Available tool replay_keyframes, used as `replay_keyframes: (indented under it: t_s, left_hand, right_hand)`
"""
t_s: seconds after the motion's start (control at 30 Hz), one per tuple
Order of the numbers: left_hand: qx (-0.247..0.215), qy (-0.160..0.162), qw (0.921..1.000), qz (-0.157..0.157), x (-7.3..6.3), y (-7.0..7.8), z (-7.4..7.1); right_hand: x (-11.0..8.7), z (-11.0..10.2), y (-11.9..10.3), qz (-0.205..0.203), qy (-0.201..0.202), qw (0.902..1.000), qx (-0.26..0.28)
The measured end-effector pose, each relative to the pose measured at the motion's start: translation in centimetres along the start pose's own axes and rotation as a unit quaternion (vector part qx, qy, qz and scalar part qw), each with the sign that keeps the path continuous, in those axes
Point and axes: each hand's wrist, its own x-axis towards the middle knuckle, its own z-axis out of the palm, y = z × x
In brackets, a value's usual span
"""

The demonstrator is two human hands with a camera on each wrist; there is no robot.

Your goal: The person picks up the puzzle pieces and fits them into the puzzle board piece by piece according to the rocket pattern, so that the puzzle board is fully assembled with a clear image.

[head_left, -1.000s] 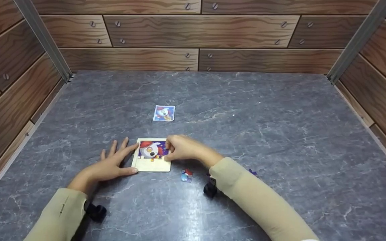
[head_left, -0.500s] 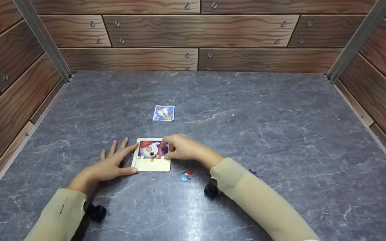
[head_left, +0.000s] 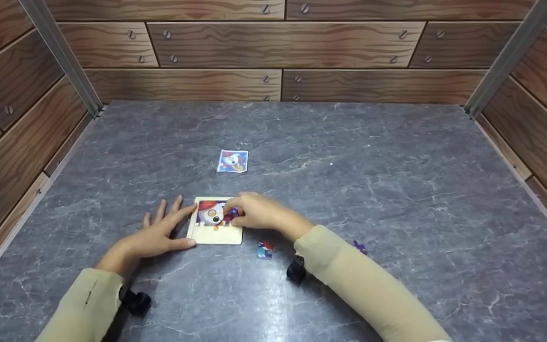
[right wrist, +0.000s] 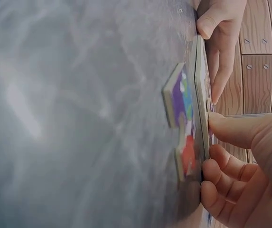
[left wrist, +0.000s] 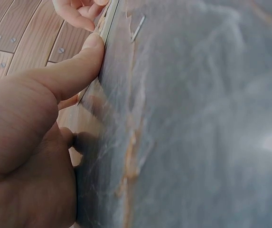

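Left hand [head_left: 152, 235] fanned wide at nine o'clock of a shallow, squarish, cream-coloured puzzle tray [head_left: 217, 236], the person sets forefinger and thumb against that edge, near its two corners, presumably so it won't slide. At three o'clock the right hand [head_left: 259, 211] curls over the rim, thumb and forefinger pinching a dark purple, starred puzzle piece [head_left: 234, 212]; from where I stand I can't tell whether it is fully seated. Flat pieces with a white-and-red figure [head_left: 212, 213] fill much of the tray's twelve-o'clock half; towards six it is bare. A loose red-and-blue piece with pale edges [head_left: 264, 250] lies near the tray at four o'clock, handy for the right hand, and a small purple piece [head_left: 360, 247] farther out, towards half past three, beside the beige cloth sleeve [head_left: 349, 270]. Just past twelve, a white-bordered printed card [head_left: 232, 161] lies face up, probably to be seen over both hands.
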Motion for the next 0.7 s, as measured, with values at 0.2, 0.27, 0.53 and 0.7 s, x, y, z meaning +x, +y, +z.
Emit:
replay_keyframes:
  t_s: [0.2,0.27,0.53,0.7]
  left_hand:
    - [0.002,0.0,1.0,0.0,-0.01,-0.07,0.02]
    - [0.002,0.002,1.0,0.0,-0.02,-0.09,0.03]
    - [-0.005,0.003,1.0,0.0,0.01,-0.12,0.06]
    - [-0.001,0.003,1.0,-0.002,0.06,-0.1,-0.04]
  right_hand:
    - [-0.04,0.13,-0.1,0.004,-0.006,0.9999,-0.009]
    - [-0.02,0.19,-0.08,0.002,-0.005,1.0,-0.007]
    - [-0.04,0.24,0.17,-0.003,0.009,0.9997,0.022]
    - [-0.41,-0.15,0.56,-0.014,0.016,0.9981,0.058]
